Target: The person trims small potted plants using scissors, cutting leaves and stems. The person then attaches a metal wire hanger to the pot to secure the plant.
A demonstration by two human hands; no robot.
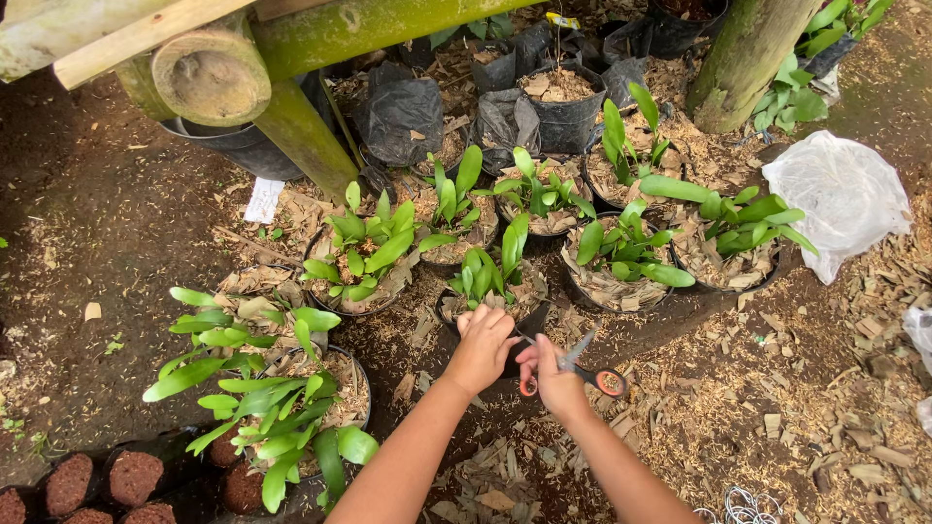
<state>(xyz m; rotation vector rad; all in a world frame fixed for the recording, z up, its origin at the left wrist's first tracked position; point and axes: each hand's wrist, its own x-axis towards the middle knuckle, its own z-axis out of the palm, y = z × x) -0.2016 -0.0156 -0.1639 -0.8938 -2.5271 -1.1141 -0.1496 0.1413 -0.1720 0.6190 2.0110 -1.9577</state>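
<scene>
From the head view, I am seeing the left hand gripping a black potted plant at its rim, while the right hand is holding open orange-handled scissors beside it. Neighbouring pots are looking untouched.

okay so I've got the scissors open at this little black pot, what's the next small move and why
Probably close the scissors on the black plastic pot's rim. The right hand holds them open with the blades at that edge, and the left hand already grips the pot beside them, steadying it.
</scene>
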